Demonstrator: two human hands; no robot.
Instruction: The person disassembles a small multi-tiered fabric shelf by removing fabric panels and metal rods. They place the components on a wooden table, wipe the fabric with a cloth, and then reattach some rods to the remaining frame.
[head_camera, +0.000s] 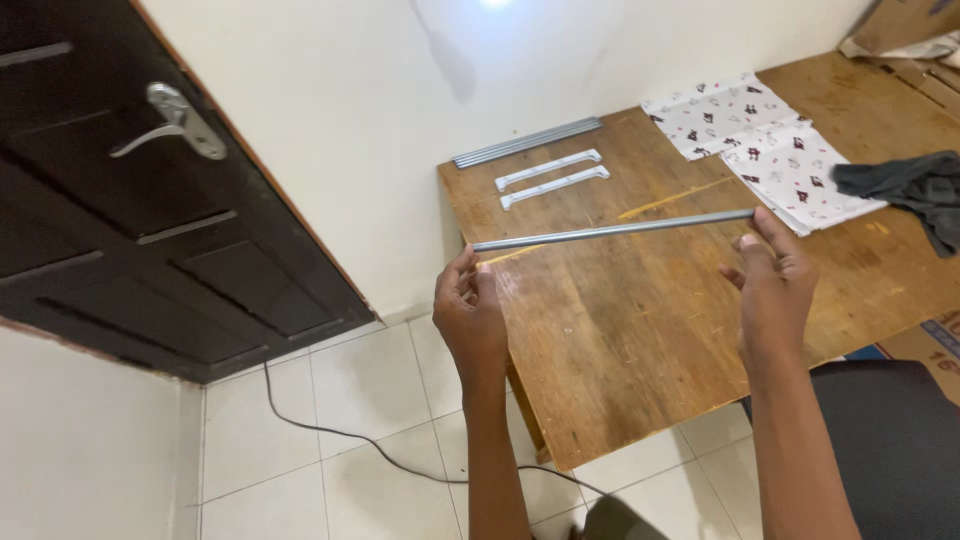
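Both hands hold one long thin grey metal rod (612, 230) level above the wooden table (640, 340), one hand at each end. Left hand (470, 315) pinches the left end between thumb and fingertips, fingers curled up, closed on the rod. Right hand (772, 285) has fingertips and thumb on the right end, palm mostly open and facing in; light fingertip hold rather than a full fist.

Step in hand, as a judgement: rod lifted clear of the table and held out between the hands, looks like checking or lining it up; nothing joined to it at either end. Any further handling would call for keeping both ends steady, since the rod is long, thin and only pinched, and the right-hand hold looks the weaker one.

Beyond the left hand, near the wall: a bundle of similar grey rods (527, 143) lying flat at the table's far edge, and just nearer, two white plastic bars (551, 178) side by side, apart from the rods. Beyond the right hand: folded white patterned cloth (765, 145), two pieces overlapping. Right of that hand, a dark grey cloth (910, 190) crumpled on the table.

Containers: none open in view. A cardboard box (900, 25) corner shows far beyond the right hand, contents cannot be told. Another cardboard edge (935, 345) low to the right, also not readable.

Left of the left hand: dark door (130, 230) with metal handle (175, 125), tiled floor, black cable (340, 430) below.
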